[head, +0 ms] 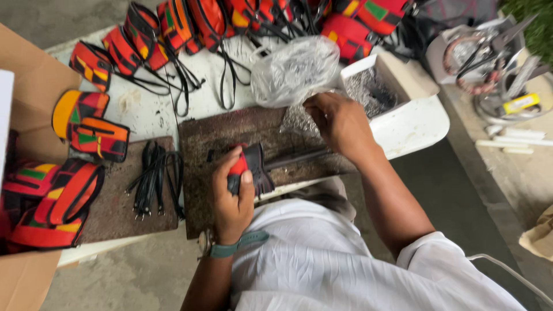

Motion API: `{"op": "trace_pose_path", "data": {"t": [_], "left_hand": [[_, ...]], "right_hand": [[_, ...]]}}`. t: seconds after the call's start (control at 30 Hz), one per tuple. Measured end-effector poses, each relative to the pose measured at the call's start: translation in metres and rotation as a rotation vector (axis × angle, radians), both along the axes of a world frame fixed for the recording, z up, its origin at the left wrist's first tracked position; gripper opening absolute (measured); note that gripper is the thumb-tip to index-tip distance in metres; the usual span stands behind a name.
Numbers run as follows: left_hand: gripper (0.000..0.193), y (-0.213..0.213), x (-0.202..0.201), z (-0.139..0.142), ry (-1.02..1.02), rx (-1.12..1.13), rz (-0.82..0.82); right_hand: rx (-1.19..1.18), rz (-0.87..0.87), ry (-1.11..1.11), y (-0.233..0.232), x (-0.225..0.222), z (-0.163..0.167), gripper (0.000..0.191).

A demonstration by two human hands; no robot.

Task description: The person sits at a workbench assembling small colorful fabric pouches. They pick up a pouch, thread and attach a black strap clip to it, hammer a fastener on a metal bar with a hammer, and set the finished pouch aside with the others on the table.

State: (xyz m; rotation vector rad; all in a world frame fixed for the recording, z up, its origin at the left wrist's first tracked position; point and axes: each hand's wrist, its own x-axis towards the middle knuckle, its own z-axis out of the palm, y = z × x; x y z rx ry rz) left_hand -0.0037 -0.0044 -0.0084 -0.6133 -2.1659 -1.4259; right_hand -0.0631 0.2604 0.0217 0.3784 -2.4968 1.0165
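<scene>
My left hand grips a small red and black pouch over a brown stone slab. A green band sits on that wrist. My right hand reaches forward with fingers pinched at a heap of small shiny metal pieces beside a clear plastic bag. What the fingertips pinch is too small to see. A dark tool handle lies across the slab between the two hands.
A row of red, orange and black pouches lines the far edge. More pouches fill a cardboard box at left. A bundle of black straps lies on a second slab. A white box holds metal parts; tools lie at right.
</scene>
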Motion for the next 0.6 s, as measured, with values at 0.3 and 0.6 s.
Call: {"op": "trace_pose_path", "data": {"t": [0.3,0.6], "left_hand": [[0.039,-0.007,0.000,-0.002,-0.027,0.033,0.009],[0.041,-0.007,0.002,0.002,-0.119,0.077,0.064]], "right_hand": [[0.652,-0.159,-0.414,0.025,-0.069,-0.041,0.025],[0.619,-0.086,-0.314,0.026,-0.057,-0.037,0.019]]}}
